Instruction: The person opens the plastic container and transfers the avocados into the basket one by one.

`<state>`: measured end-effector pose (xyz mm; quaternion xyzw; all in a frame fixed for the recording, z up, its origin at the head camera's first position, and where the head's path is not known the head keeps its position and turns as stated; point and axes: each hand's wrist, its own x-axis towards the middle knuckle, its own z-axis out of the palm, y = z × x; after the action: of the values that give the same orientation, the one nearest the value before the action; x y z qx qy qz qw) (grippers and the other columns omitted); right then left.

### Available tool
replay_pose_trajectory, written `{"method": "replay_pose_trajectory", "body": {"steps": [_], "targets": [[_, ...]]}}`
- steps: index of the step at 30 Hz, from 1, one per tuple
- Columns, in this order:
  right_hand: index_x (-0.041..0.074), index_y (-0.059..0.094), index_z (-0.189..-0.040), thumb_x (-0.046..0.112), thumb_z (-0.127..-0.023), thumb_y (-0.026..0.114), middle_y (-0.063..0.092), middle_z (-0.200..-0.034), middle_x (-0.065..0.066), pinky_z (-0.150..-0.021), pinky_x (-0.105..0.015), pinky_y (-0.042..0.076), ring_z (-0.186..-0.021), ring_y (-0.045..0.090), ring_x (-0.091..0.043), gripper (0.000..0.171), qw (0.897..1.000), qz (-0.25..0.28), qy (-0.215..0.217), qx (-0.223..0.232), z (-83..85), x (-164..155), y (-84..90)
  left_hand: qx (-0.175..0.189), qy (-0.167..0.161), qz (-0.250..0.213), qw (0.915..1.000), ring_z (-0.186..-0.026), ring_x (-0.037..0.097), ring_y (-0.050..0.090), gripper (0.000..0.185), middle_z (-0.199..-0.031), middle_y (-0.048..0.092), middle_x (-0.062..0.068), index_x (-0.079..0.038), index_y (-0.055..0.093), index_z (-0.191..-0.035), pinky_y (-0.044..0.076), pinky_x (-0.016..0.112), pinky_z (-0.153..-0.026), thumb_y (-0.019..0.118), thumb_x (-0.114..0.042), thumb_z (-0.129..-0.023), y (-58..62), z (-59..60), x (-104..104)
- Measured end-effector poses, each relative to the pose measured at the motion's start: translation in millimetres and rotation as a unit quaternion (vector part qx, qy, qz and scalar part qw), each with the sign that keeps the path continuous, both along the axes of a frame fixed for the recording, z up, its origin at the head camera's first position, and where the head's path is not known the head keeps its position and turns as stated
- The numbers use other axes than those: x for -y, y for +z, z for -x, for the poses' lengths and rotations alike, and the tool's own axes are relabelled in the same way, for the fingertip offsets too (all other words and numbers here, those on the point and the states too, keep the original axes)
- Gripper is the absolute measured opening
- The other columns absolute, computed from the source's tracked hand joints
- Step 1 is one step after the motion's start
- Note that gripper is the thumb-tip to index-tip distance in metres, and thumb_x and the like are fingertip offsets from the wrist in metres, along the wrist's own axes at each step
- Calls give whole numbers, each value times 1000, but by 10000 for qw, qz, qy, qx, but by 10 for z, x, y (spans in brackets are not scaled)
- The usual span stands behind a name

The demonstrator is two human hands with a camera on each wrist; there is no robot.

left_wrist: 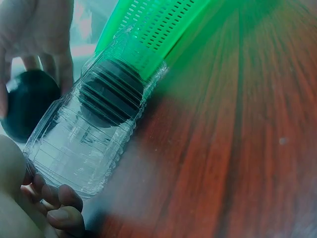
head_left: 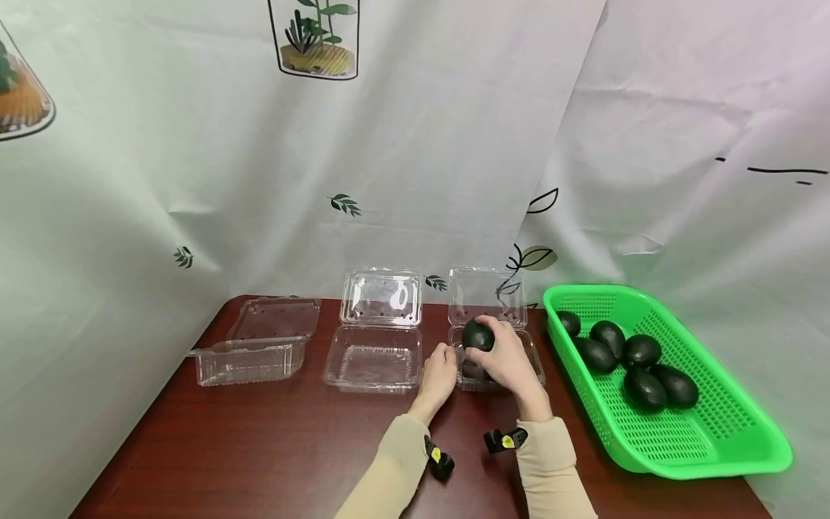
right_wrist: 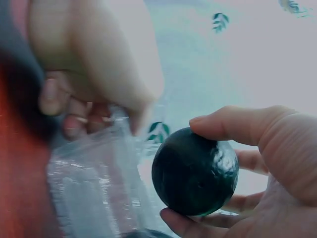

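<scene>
Between the thumb and fingers of my right hand is a dark avocado, held just above the rightmost clear plastic clamshell container. That container's lid stands raised at the back. My left hand pinches the left rim of its base, as the right wrist view shows. Through the ribbed wall in the left wrist view, another dark avocado is visible inside, toward the end away from my left hand. My right hand hides part of the base in the head view.
A green perforated basket with several avocados stands at the right. Left of my hands is an opened clamshell container, and another sits farther left. A white printed curtain hangs behind the brown table.
</scene>
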<state>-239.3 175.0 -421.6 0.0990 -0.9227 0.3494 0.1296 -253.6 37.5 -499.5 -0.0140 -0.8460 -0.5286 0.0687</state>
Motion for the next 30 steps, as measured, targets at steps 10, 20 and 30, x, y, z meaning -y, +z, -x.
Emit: {"method": "replay_pose_trajectory", "body": {"steps": [10, 20, 30], "targets": [[6, 53, -134, 19, -79, 78, 52, -122, -25, -82, -55, 45, -102, 54, -41, 61, 9986, 252, -6, -461, -111, -209, 284, -20, 109, 17, 9999, -61, 22, 48, 27, -63, 44, 1, -15, 49, -79, 38, 38, -57, 43, -23, -103, 13, 0, 21], [9, 46, -140, 25, -85, 75, 42, -137, -27, -87, -57, 42, -116, 46, -44, 65, 9980, 336, -494, -194, -252, -665, 555, 55, 127, 0, 9999, -63, 21, 49, 27, -63, 45, 1, -15, 50, -79, 39, 38, -59, 43, -26, -103, -16, -19, -8], [1, 42, -140, 31, -89, 71, 41, -128, -36, -77, -59, 40, -109, 43, -52, 66, 9946, -768, -682, 157, -301, -1371, 814, 30, 74, 1, 10000, -61, 22, 48, 28, -63, 45, 0, -16, 49, -78, 38, 38, -58, 44, -27, -103, -4, -6, 7]]}}
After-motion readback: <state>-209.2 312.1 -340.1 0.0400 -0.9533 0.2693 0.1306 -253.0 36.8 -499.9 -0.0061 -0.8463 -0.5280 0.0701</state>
